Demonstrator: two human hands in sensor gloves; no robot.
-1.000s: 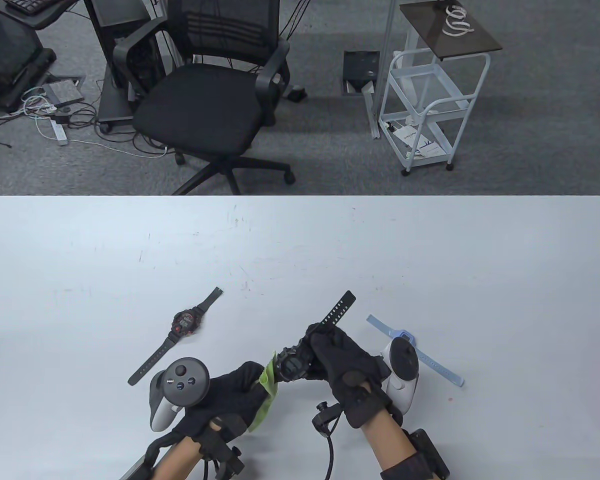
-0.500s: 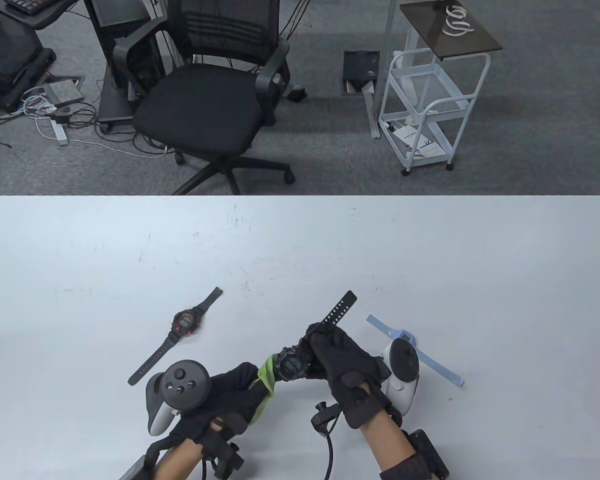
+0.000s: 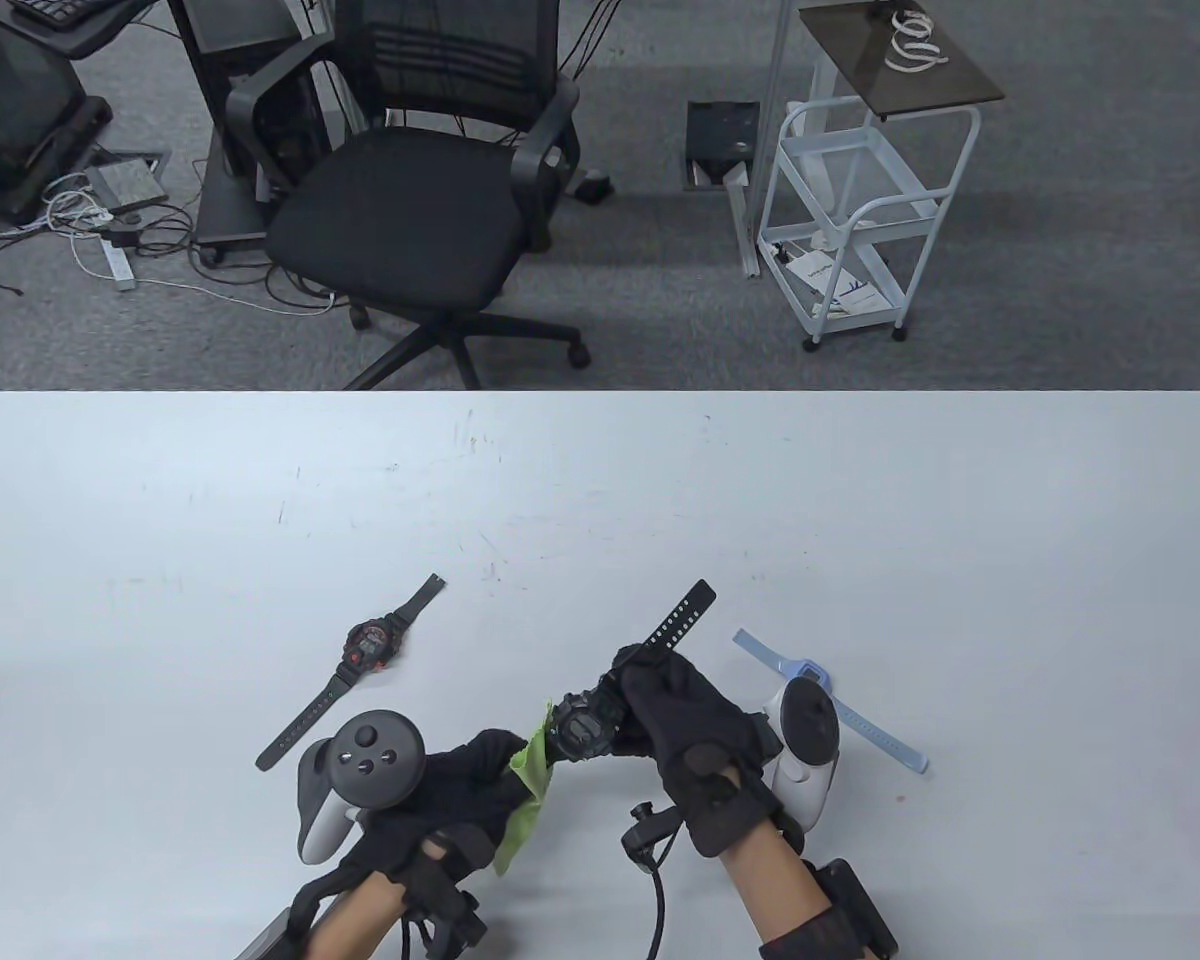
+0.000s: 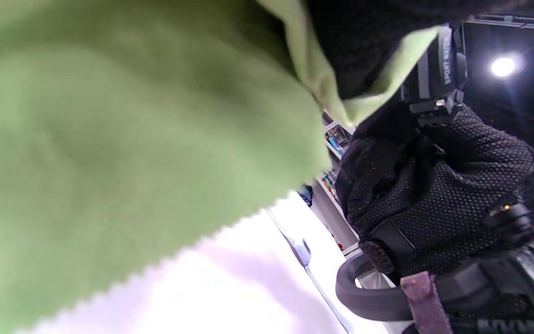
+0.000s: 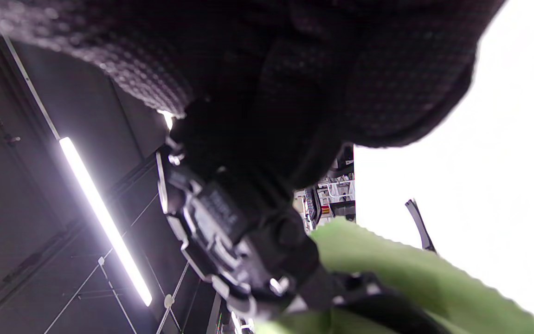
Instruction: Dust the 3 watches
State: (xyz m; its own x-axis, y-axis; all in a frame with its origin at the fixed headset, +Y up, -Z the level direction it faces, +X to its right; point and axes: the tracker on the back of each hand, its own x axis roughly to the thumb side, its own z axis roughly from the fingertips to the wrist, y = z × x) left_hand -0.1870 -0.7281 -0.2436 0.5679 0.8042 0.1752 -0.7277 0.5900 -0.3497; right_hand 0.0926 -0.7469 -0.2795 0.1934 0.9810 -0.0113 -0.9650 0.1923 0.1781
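Black watch (image 3: 588, 722) gripped in right hand (image 3: 695, 725), strap pointing up-right away; left hand (image 3: 460, 790) pinches green cloth (image 3: 526, 790) against it.

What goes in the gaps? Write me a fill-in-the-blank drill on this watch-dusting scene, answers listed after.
1. The left hand holds a ____ cloth.
2. The right hand grips a ____ watch above the table.
3. The watch with the red-trimmed face lies to the ____ of the held one.
4. The light blue watch lies ____ on the table.

Answers: green; black; left; flat
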